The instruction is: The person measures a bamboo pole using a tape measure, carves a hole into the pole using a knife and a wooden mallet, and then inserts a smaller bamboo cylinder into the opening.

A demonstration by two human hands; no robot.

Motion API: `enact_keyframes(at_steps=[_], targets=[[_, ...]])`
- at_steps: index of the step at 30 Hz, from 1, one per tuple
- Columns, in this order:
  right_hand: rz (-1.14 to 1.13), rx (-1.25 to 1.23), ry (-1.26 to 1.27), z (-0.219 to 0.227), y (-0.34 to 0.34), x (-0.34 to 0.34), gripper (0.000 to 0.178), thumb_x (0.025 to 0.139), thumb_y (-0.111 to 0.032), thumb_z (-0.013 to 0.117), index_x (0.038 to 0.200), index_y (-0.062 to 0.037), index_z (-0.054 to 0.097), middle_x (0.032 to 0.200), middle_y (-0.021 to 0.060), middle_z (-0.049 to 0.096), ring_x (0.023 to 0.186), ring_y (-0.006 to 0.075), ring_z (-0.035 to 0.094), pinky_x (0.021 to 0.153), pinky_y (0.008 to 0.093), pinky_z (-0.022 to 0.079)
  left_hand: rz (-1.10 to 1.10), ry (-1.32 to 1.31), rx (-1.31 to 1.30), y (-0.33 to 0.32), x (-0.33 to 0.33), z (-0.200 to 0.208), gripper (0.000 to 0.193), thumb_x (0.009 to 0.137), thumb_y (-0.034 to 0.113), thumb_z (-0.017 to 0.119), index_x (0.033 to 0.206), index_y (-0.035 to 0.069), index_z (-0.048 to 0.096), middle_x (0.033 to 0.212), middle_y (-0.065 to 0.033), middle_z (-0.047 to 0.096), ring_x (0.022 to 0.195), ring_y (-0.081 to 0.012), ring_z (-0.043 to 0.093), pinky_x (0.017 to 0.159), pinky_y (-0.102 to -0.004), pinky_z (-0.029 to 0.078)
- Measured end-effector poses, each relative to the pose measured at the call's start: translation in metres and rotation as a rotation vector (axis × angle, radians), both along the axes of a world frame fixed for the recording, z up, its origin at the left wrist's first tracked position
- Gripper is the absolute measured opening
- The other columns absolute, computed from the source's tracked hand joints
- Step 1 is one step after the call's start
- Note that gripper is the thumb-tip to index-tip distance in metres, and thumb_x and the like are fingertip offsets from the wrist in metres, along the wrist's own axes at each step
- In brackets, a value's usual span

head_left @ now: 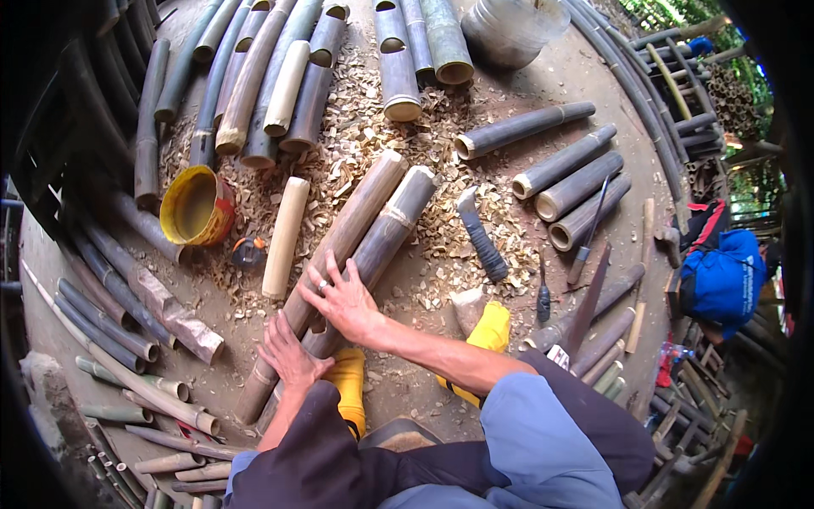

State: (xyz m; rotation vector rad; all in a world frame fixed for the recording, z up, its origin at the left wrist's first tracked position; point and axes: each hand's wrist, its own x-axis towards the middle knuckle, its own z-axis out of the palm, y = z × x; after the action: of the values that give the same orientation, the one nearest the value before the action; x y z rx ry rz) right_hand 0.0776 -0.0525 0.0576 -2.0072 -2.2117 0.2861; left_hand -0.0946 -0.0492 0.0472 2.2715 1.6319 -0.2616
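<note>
Two long bamboo poles lie side by side, slanting away from me: a brownish left pole (356, 202) and a greyer right pole (388, 229) with a pale node ring near its far end. My left hand (291, 351) rests on the near part of the left pole, fingers spread. Farther up, my right hand (343, 301), with a ring on one finger, lies across both poles, its fingers apart over the left one. A dark notch shows in the right pole below that hand. Beside the poles lies a pale stripped piece (287, 237).
Wood chips (365, 110) cover the ground. A yellow-rimmed bucket (222, 212) and tape measure (248, 253) sit left. Right are a black-wrapped tool (485, 242), a chisel-like tool (543, 297), a long blade (587, 301) and cut bamboo pieces (564, 161). My yellow boots (348, 386) flank the poles.
</note>
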Motion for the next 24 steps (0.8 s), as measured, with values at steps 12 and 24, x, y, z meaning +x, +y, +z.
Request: enact_keyframes(at_steps=[12,24], targets=[[-0.581,0.416,0.159,-0.02,-0.057,0.197,0.024,0.077,-0.013,0.064,0.096,0.0001,0.057,0.075,0.0111,0.057,0.072,0.0252,0.055,0.065,0.0379,0.047,-0.017,-0.083,0.092,0.0,-0.004,-0.006,0.134,0.029,0.029,0.086,0.142,0.004,0.019,0.136,-0.0188,0.031,0.127,-0.0354,0.029,0.104,-0.0486,0.021],[-0.83,-0.201,0.102,-0.047,-0.107,0.24,0.051,0.073,-0.019,0.069,0.117,-0.0031,0.048,0.097,0.0175,0.053,0.088,0.0341,0.053,0.073,0.0452,0.047,-0.033,-0.079,0.126,-0.002,-0.012,-0.01,0.137,0.028,0.042,0.085,0.143,0.009,0.019,0.133,-0.0129,0.033,0.125,-0.0313,0.031,0.102,-0.0495,0.021]])
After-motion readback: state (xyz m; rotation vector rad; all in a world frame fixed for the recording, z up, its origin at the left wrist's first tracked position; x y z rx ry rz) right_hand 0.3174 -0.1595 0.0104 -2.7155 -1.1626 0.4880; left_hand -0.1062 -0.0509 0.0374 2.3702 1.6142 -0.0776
